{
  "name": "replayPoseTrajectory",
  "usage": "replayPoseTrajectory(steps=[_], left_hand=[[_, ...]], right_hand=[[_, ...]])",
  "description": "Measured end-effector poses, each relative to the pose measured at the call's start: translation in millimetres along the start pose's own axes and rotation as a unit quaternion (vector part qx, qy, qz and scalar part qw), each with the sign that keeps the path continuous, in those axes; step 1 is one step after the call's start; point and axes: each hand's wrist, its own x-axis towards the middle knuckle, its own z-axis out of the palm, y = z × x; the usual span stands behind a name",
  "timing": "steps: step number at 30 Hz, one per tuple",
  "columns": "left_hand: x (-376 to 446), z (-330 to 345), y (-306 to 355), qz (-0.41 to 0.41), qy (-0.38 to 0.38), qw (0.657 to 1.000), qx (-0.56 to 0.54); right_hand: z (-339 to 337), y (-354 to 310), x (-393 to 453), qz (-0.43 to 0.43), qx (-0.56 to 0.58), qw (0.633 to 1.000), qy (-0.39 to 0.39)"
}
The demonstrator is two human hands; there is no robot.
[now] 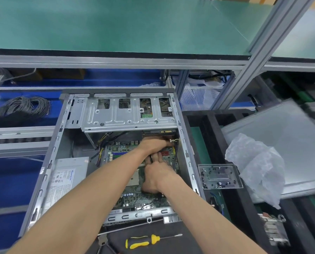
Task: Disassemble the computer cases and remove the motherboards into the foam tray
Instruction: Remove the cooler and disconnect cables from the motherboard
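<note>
I see the open grey metal computer case (105, 143) with its green motherboard (134, 198) not yet removed, while my left hand (154, 144) and right hand (155, 176) work at cables (173, 142) there, grips I cannot tell, and the black foam tray (215, 143) waits beside.

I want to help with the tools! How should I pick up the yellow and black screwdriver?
Take the screwdriver by its thick yellow and black handle, coming down from above. It lies flat on the dark mat in front of the computer case, with its handle to the left and its thin metal shaft pointing right, nothing over it.
</note>
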Motion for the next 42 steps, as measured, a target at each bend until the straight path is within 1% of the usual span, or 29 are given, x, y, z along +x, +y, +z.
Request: replayPoseTrajectory(steps=[6,10,15,17,19,21,26,33,39,42], left_hand=[[1,6,1,-0.002,0.04,0.999,0.004],[-5,12,13,0.023,0.051,0.997,0.043],[-9,15,8,0.061,0.104,0.992,0.023],[-8,15,10,0.047,0.092,0.995,0.012],[-8,15,14,0.021,0.061,0.998,0.011],[-8,13,16,0.009,0.046,0.999,0.008],[-11,13,11,0.026,0.076,0.997,0.001],[-11,10,16,0.006,0.055,0.998,-0.004],[-16,11,11,0.022,0.08,0.996,-0.017],[-16,8,18,0.002,0.056,0.998,-0.027]], right_hand=[[0,1,1,-0.001,-0.001,1.0,0.003],[1,1,1,0.001,0.003,1.0,0.004],[1,0,0,-0.002,0.001,1.0,0.001],[0,0,0,0.0,0.001,1.0,-0.001],[0,1,1,0.003,0.004,1.0,-0.001],[-1,1,0,0.005,0.009,1.0,-0.001],[-1,0,-2,0.007,0.016,1.0,0.002],[-1,0,-1,0.01,0.027,1.0,0.006],[0,1,-1,0.013,0.034,0.999,0.008],[-1,2,0,0.009,0.04,0.999,0.011]])
